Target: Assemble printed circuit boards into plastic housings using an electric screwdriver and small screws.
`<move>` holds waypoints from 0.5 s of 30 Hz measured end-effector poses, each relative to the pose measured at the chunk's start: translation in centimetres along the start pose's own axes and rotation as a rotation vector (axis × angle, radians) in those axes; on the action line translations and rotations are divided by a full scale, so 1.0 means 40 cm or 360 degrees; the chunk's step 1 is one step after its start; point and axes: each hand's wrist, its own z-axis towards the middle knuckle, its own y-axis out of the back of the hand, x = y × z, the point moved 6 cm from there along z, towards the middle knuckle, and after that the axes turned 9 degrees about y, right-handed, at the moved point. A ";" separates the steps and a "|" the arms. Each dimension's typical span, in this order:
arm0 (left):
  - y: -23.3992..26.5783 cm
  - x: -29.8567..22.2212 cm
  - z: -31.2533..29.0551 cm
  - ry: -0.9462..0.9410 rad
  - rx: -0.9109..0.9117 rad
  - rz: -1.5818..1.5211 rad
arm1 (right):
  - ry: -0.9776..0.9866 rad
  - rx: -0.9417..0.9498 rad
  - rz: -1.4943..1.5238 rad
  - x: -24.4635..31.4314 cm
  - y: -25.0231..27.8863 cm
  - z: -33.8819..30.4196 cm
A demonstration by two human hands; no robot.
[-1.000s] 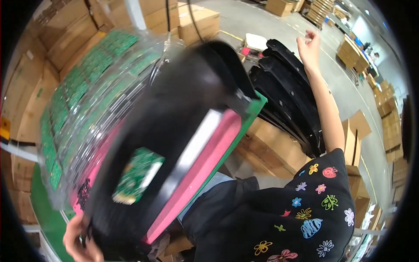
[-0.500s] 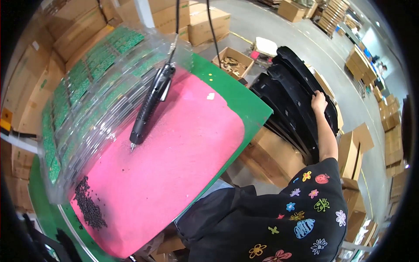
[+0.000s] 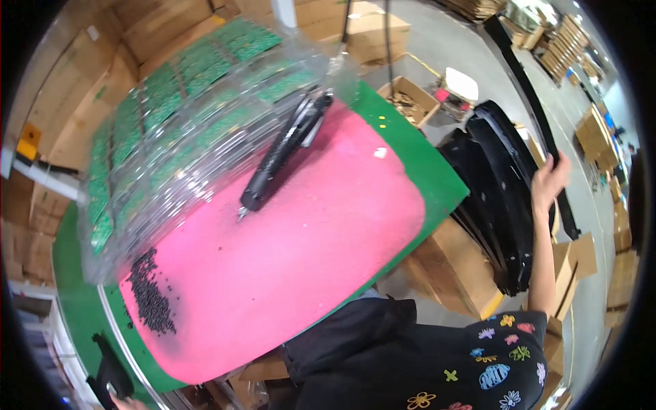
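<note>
My right hand (image 3: 551, 181) grips a long, narrow black plastic strip (image 3: 525, 75), raised and slanting beside a stack of black plastic panels (image 3: 495, 191) at the right. At the lower left edge, only a few fingers of my left hand (image 3: 125, 403) show, closed on a black plastic part (image 3: 113, 369); the rest is cut off. A black electric screwdriver (image 3: 283, 154) hangs slanted over the pink mat (image 3: 328, 239), its bit pointing down toward me. Many small black screws (image 3: 152, 297) lie heaped on the mat's left end.
Clear plastic trays with green circuit boards (image 3: 198, 75) cover the far left of the green table (image 3: 434, 171). An open carton (image 3: 413, 99) and a white-topped stool (image 3: 459, 85) stand beyond it. Cardboard boxes (image 3: 454, 263) sit under the panels and around the floor.
My right hand has lifted a black strip off the stack, up and to the right. Fingers of my left hand now show at the lower left. The whole view has shifted.
</note>
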 end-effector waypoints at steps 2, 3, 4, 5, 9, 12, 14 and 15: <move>-0.024 -0.069 0.016 0.0264 -0.0432 -0.0086 | 0.0291 -0.0142 0.0199 0.154 0.089 0.022; -0.105 -0.205 -0.020 0.0062 -0.0277 -0.0384 | 0.0437 -0.0198 0.0287 0.209 0.124 0.017; -0.162 -0.303 -0.044 -0.0009 -0.0015 -0.0664 | 0.0491 -0.0156 0.0463 0.240 0.134 -0.006; -0.229 -0.417 -0.093 -0.0008 0.0257 -0.0888 | 0.0577 -0.0122 0.0637 0.290 0.149 -0.014; -0.453 -0.828 -0.355 -0.0350 0.0926 -0.0499 | 0.1354 0.0215 0.1236 0.543 0.227 -0.037; -0.589 -0.992 -0.533 -0.1109 0.1714 -0.0230 | 0.1619 0.0501 0.1617 0.716 0.264 -0.036; -0.650 -1.017 -0.602 -0.1467 0.1791 -0.0122 | 0.1678 0.0758 0.1821 0.785 0.272 -0.039; -0.656 -1.019 -0.611 -0.1411 0.1912 -0.0134 | 0.1728 0.0865 0.1845 0.828 0.284 -0.028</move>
